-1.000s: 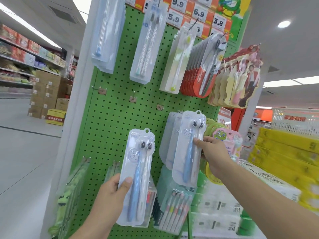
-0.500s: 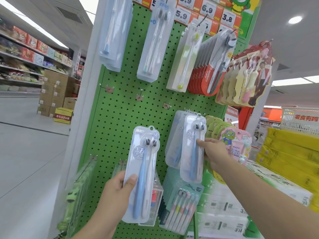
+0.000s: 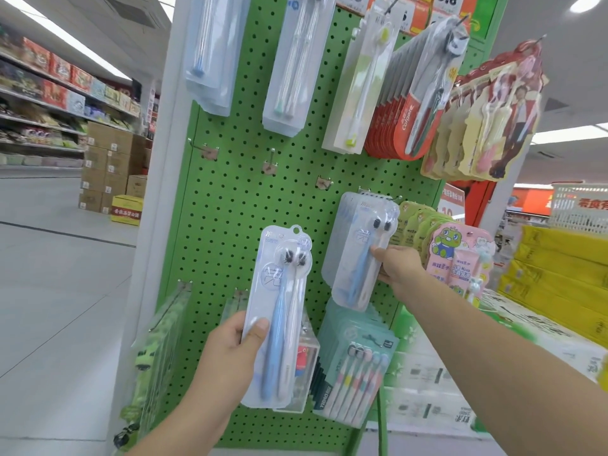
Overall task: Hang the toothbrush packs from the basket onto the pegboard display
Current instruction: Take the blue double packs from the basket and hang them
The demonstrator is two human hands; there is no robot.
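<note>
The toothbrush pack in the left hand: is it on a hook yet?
Not yet. The toothbrush pack is off the pegboard, gripped by the left hand; its hanging hole is empty.

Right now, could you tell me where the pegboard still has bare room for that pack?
Bare hooks cross the pegboard beneath the top packs, left of the hanging stack the right hand grips. The right edge is crowded. The left hand holds the pack.

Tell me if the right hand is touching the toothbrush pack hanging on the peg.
Touching. In the head view, the right hand pinches the hanging toothbrush pack's right edge.
</note>
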